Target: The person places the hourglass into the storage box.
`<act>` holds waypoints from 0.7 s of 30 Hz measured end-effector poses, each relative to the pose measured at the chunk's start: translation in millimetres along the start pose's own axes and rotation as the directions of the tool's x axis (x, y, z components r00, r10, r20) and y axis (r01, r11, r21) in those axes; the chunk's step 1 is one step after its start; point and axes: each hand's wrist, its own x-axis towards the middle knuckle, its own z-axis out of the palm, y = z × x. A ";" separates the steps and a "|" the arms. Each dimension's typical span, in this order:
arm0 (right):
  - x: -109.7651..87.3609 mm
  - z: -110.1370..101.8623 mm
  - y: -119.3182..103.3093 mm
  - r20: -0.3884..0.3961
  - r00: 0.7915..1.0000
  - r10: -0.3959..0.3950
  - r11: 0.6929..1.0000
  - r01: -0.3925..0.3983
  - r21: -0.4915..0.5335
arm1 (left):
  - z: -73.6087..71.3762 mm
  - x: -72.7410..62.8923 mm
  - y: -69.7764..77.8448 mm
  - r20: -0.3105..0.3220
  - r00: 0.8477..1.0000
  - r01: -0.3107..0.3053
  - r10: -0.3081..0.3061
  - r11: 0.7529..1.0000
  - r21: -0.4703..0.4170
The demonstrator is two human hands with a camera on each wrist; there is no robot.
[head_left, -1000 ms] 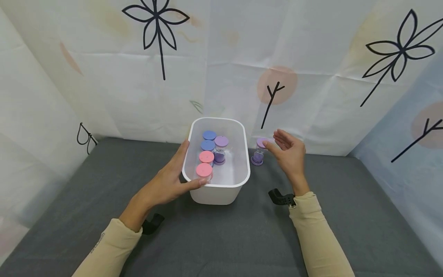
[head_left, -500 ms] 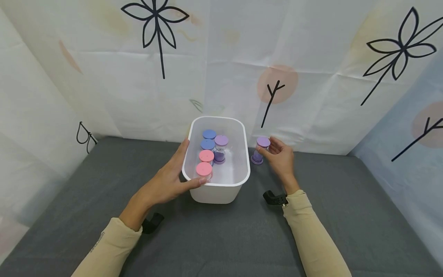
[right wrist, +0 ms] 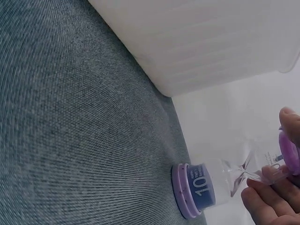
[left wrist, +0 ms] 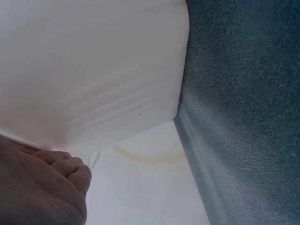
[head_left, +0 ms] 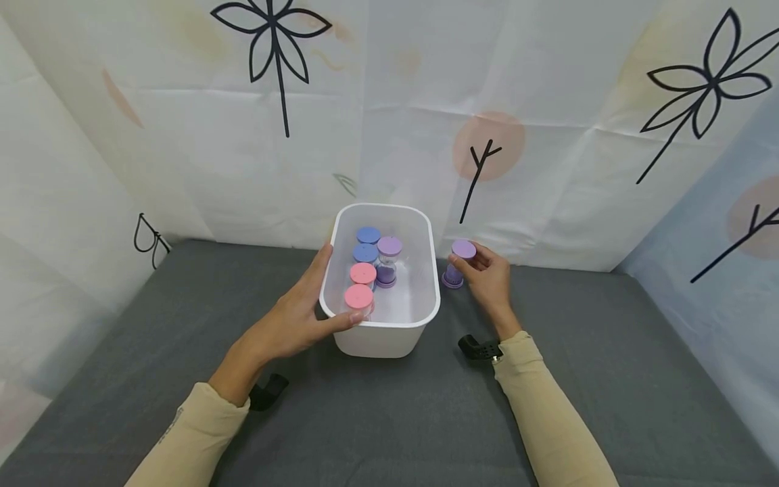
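A purple sand timer (head_left: 453, 276) stands upright on the table just right of a white plastic bin (head_left: 382, 341). My right hand (head_left: 489, 277) pinches its purple top cap between thumb and fingers. In the right wrist view, the timer's clear waist shows, with a "10" label (right wrist: 202, 186) near its lower cap, which sits at the table surface. My left hand (head_left: 298, 314) holds the bin at its left side, thumb over the near rim. Inside the bin stand two blue-capped timers (head_left: 366, 253), two pink-capped timers (head_left: 359, 296) and one purple-capped timer (head_left: 389, 246).
Dark grey cloth (head_left: 389, 419) covers the table. Behind it hangs a pale printed curtain (head_left: 414, 88), close beyond the bin and the purple timer. The timers in the bin stand along its left half, with bare bin floor (head_left: 410, 297) at the right.
My right hand has moved left to the purple timer, and its fingers have closed on the top cap. The left hand and the bin have stayed in place.
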 end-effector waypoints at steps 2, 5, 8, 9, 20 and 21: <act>-0.4 -0.2 -0.6 -0.006 1.000 -0.007 1.000 0.007 0.013 | -0.2 0.0 -0.1 0.001 1.000 0.003 -0.003 1.000 0.008; -1.2 -1.2 -4.6 -0.023 1.000 -0.005 0.999 0.006 0.043 | -0.3 0.4 -0.6 0.001 1.000 -0.003 0.003 1.000 0.012; -1.7 -3.9 -12.9 -0.038 0.999 0.004 0.998 -0.001 0.059 | 0.1 0.4 -0.8 -0.003 1.000 -0.015 0.015 1.000 0.000; -1.8 -5.3 -16.5 -0.044 0.999 0.005 0.998 -0.002 0.067 | 0.2 0.3 -0.9 -0.004 1.000 -0.017 0.017 1.000 -0.005; -5.5 -23.8 -69.0 -0.090 0.993 -0.075 0.961 0.096 0.259 | 7.9 5.5 -36.0 -0.027 0.999 -0.042 0.042 0.999 0.015; -6.1 -25.2 -73.3 -0.091 0.991 -0.098 0.946 0.121 0.301 | 9.1 6.6 -42.1 -0.032 0.998 -0.049 0.050 0.999 0.020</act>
